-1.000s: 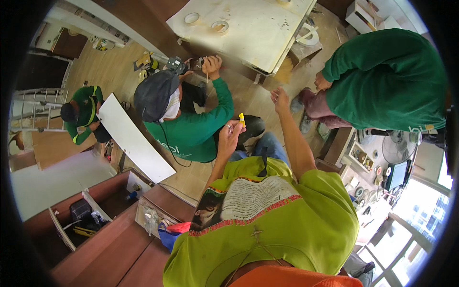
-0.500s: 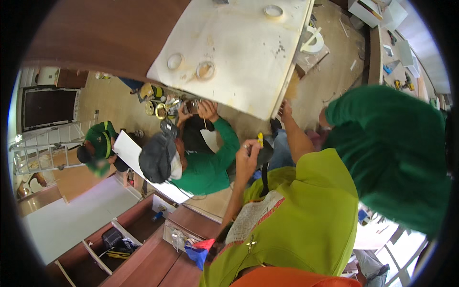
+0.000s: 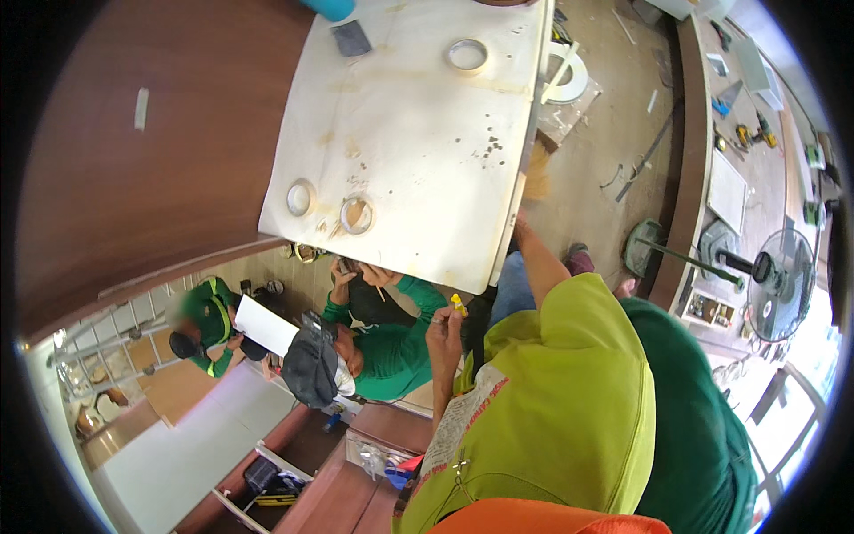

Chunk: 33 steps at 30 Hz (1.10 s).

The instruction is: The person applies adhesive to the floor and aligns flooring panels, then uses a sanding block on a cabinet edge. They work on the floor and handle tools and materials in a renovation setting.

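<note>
My left hand (image 3: 444, 335) is raised in front of my yellow-green shirt, its fingers closed on a small yellow object (image 3: 458, 304) whose kind I cannot make out. My right arm reaches forward to the near right corner of the white-topped table (image 3: 405, 160). There my right hand (image 3: 521, 224) is mostly hidden along the table's edge, and its fingers do not show clearly. Just beyond it are tan bristles (image 3: 537, 173); I cannot tell whether the hand touches them. Rolls of tape (image 3: 467, 55) and a dark square piece (image 3: 351, 38) lie on the table.
A co-worker in green with a black cap (image 3: 311, 369) works low by the table's near left side. Another (image 3: 209, 325) holds a white board farther left, near a ladder (image 3: 124, 343). A third green-clad person (image 3: 680, 400) is close at my right. A fan (image 3: 772, 285) stands farther right.
The view has shifted, bringing the fan and more of the right-hand bench into sight. My left hand still holds the yellow object. The green-clad person on the right now appears lower, behind my shoulder.
</note>
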Tool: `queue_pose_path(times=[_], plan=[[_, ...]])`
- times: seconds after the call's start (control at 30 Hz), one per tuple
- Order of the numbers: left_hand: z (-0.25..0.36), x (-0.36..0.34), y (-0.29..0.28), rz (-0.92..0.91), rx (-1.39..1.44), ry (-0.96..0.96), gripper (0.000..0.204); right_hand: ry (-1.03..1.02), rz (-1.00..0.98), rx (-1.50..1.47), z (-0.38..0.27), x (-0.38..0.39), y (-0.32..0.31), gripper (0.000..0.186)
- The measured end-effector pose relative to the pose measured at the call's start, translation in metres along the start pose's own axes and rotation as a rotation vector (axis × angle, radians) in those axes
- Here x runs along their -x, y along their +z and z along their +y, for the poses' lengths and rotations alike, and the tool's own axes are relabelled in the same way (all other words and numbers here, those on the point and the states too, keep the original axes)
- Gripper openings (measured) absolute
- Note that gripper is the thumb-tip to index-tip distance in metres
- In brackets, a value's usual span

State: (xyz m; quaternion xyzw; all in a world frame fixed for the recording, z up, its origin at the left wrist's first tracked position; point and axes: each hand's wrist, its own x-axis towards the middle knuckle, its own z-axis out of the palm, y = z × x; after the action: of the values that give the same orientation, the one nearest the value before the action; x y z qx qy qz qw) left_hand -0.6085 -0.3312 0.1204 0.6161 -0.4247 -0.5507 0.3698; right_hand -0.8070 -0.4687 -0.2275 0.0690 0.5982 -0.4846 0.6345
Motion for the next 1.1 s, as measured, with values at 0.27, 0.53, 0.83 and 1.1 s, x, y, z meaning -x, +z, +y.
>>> queue_pose_path(times=[0.27, 0.53, 0.83, 1.1], plan=[[0.015, -0.045, 0.042, -0.085, -0.087, -0.044, 0.018, 0.007, -0.124, 0.022, -0.022, -0.027, -0.004, 0.047], [0.007, -0.044, 0.049, 0.138, -0.105, -0.005, 0.019, 0.071, -0.239, 0.130, -0.038, -0.043, 0.004, 0.047], [0.088, -0.053, 0.056, 0.159, -0.240, 0.250, 0.022, 0.173, -0.333, 0.295, -0.075, -0.042, -0.007, 0.047], [0.084, -0.058, 0.128, 0.093, -0.063, 0.305, 0.023, 0.180, -0.371, 0.327, -0.110, -0.048, -0.027, 0.046]])
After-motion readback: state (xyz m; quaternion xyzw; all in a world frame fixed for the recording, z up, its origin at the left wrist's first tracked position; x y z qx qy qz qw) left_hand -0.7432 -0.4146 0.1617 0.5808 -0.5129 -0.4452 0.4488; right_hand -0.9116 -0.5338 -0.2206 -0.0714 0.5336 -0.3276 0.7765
